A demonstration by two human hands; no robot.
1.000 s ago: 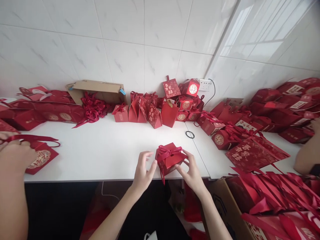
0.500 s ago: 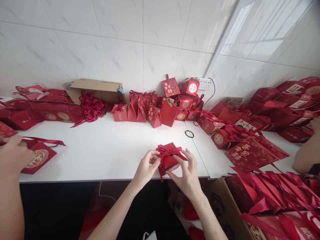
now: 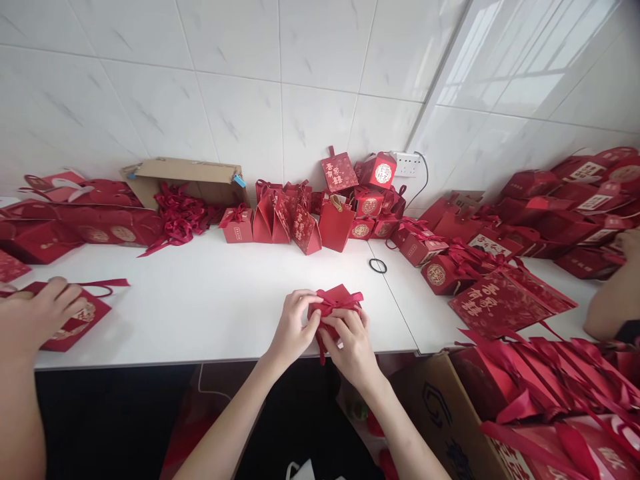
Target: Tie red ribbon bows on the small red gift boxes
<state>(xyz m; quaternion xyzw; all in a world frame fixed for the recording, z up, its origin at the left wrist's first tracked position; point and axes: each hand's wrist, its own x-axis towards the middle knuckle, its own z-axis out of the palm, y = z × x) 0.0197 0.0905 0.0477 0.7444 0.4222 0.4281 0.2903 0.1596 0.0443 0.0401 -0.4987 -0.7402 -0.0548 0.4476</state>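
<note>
A small red gift box (image 3: 342, 292) stands near the front edge of the white table, with a dark red ribbon (image 3: 334, 304) tied in a bow across its top. From the left side, my left hand (image 3: 299, 321) pinches the bow's left loop between thumb and fingers. My right hand (image 3: 347, 340) lies over the front of the box, its fingers bent together onto the ribbon near the knot. Those fingers hide most of the box's front and the lower ribbon.
Red gift boxes (image 3: 287, 217) line the wall, beside a cardboard box of ribbons (image 3: 183, 213). A black ring (image 3: 378, 266) lies on the table (image 3: 215, 300). A full carton (image 3: 440, 407) stands front right. Another person's hand (image 3: 45, 313) holds a box at left; an arm shows at far right.
My right hand has moved left and inward, its spread fingers closing onto the ribbon at the knot. My left hand stays at the left loop. The other person's hand at left has shifted over its box.
</note>
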